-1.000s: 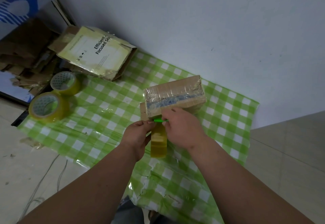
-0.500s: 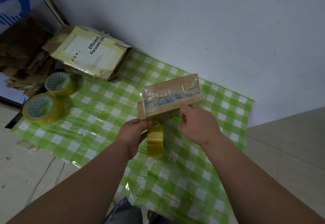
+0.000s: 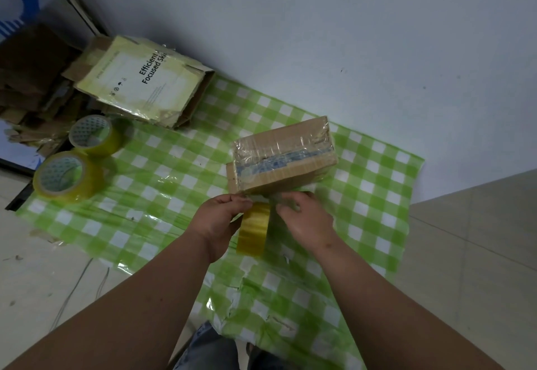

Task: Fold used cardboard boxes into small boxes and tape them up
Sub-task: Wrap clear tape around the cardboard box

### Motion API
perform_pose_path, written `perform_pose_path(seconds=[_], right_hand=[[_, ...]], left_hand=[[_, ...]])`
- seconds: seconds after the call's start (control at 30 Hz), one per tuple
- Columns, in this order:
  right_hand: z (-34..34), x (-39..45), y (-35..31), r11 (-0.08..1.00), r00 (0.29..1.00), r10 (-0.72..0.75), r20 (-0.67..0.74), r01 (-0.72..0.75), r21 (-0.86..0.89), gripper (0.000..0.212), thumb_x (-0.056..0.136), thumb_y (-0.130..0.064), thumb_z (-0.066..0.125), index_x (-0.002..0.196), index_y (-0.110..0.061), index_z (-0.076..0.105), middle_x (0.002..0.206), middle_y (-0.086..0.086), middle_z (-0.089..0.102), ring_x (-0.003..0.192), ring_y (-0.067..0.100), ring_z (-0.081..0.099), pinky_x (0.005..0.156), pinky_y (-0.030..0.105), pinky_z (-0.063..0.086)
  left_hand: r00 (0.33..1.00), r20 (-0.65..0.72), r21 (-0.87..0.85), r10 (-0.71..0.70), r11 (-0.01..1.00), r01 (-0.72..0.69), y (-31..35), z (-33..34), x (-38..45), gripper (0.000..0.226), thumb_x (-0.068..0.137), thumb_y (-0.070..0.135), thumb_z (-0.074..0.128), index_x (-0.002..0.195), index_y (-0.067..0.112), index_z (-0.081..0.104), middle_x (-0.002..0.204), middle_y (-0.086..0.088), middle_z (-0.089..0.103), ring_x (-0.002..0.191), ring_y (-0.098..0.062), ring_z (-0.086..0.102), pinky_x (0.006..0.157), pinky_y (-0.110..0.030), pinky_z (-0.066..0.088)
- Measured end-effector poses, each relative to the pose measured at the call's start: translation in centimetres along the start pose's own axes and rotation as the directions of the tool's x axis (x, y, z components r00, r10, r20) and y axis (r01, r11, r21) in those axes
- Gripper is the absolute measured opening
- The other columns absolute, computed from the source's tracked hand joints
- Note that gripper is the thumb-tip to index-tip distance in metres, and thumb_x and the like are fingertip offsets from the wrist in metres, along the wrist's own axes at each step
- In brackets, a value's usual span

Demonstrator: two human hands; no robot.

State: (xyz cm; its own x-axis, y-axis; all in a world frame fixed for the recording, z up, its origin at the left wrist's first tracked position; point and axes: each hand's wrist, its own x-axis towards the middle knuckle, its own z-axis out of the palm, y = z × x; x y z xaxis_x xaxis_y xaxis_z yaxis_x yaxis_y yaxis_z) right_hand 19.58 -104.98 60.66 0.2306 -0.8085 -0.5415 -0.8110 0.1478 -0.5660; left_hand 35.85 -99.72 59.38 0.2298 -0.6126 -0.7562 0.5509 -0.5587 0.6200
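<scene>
Already wrapped in clear tape across its top and near face, the small cardboard box (image 3: 282,156) sits on the green checked sheet (image 3: 162,178), close to the wall. Just in front of its near lower edge hangs a yellow tape roll (image 3: 253,229), held on edge. The left hand (image 3: 218,218) has its fingers curled at the top of the roll, near the box's lower corner, apparently pinching the tape where it leaves the roll. The right hand (image 3: 305,218) is beside the roll on the other side, its fingers bent toward the same strip at the box edge; it is blurred, so I cannot tell whether it pinches the tape or holds something small.

My judgement is that a strip is being parted from the roll or pressed down at the box's edge. Several things could go wrong: the loose end could spring back onto the roll and be hard to find, or fold over and stick to itself if the two hands slacken the strip. A pull that is too sharp could drag the light box toward the hands or lift the tape already laid.

Further out, two spare tape rolls (image 3: 69,175) lie on the sheet's left part, and a flattened printed carton (image 3: 142,82) leans behind them.
</scene>
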Motion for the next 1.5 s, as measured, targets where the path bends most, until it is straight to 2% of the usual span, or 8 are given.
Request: perform_pose_path(seconds=[0.2,0.37,0.63,0.8,0.93,1.07,1.27,1.5], right_hand=[[2.0,0.3,-2.2,0.958,1.000,-0.018,0.013,0.013,0.286,0.014,0.074,-0.048,0.068,0.068,-0.038,0.061,0.089,-0.013,0.066,0.097,0.021,0.062,0.099,0.055,0.042],[2.4,0.4,-2.5,0.992,0.997,-0.070,-0.036,0.073,0.106,0.020,0.092,-0.036,0.062,0.074,-0.032,0.053,0.092,-0.012,0.064,0.095,0.015,0.058,0.093,0.038,0.031],[3.0,-0.3,-1.9,0.965,0.955,-0.241,-0.170,0.254,0.059,0.014,0.092,-0.033,0.061,0.079,-0.028,0.058,0.082,-0.011,0.066,0.081,0.011,0.061,0.091,0.035,0.024],[2.9,-0.2,-1.6,0.972,0.964,-0.229,-0.133,0.234,0.025,0.006,0.093,-0.029,0.058,0.088,-0.027,0.059,0.085,-0.007,0.065,0.084,0.016,0.061,0.092,0.036,0.026],[2.6,-0.4,-1.4,0.972,0.969,-0.228,-0.092,0.232,0.041,0.007,0.094,-0.029,0.057,0.087,-0.027,0.059,0.092,-0.008,0.065,0.091,0.014,0.059,0.094,0.037,0.026],[2.3,-0.7,-1.2,0.964,0.978,-0.175,-0.110,0.193,0.185,0.026,0.093,-0.027,0.061,0.071,-0.038,0.053,0.085,-0.019,0.063,0.090,0.008,0.059,0.101,0.047,0.038],[0.7,-0.8,0.1,0.899,0.977,0.002,-0.215,0.092,0.428,0.024,0.095,-0.022,0.062,0.073,-0.029,0.053,0.079,-0.012,0.058,0.079,0.012,0.054,0.082,0.039,0.046],[-3.0,0.0,0.5,0.836,0.894,0.084,-0.441,0.178,0.520,0.020,0.093,-0.013,0.062,0.076,-0.019,0.054,0.116,0.000,0.042,0.095,0.008,0.048,0.088,0.018,0.041]], left_hand=[[1.000,-0.001,0.003,-0.009,1.000,0.009,0.1,0.2,-0.2,0.013,0.084,-0.006,0.064,0.079,0.006,0.064,0.081,-0.007,0.069,0.079,-0.016,0.066,0.071,-0.030,0.050],[0.997,-0.071,0.134,0.033,0.991,-0.024,0.3,0.4,-0.1,0.007,0.085,0.008,0.071,0.088,0.005,0.066,0.085,-0.012,0.070,0.077,-0.021,0.067,0.065,-0.033,0.055],[0.987,-0.120,0.252,0.108,0.965,-0.075,0.8,-0.5,-0.4,0.054,0.085,0.018,0.076,0.133,0.026,0.053,0.099,-0.006,0.072,0.089,-0.022,0.072,0.073,-0.035,0.057],[0.819,0.066,0.662,0.569,0.590,-0.463,1.2,-0.5,-0.7,0.073,0.082,0.023,0.077,0.142,0.044,0.041,0.129,0.002,0.041,0.109,-0.009,0.053,0.088,-0.030,0.048],[0.690,0.335,0.778,0.642,0.225,-0.587,2.1,-0.4,0.7,0.065,0.084,0.018,0.076,0.139,0.037,0.049,0.152,-0.007,0.028,0.119,-0.013,0.042,0.096,-0.028,0.042],[0.700,0.370,0.828,0.611,0.125,-0.547,2.7,-1.4,1.9,0.061,0.083,0.020,0.078,0.138,0.031,0.055,0.152,-0.011,0.034,0.111,-0.017,0.050,0.093,-0.036,0.048],[0.743,0.439,0.869,0.505,-0.026,-0.495,3.6,-2.4,2.6,0.072,0.086,0.026,0.074,0.146,0.043,0.039,0.156,-0.002,0.031,0.126,-0.023,0.049,0.094,-0.037,0.049],[0.747,0.324,0.861,0.580,0.147,-0.488,3.2,-1.1,2.7,0.069,0.091,0.000,0.060,0.145,0.038,0.041,0.155,-0.011,0.028,0.127,-0.028,0.045,0.098,-0.024,0.037]])
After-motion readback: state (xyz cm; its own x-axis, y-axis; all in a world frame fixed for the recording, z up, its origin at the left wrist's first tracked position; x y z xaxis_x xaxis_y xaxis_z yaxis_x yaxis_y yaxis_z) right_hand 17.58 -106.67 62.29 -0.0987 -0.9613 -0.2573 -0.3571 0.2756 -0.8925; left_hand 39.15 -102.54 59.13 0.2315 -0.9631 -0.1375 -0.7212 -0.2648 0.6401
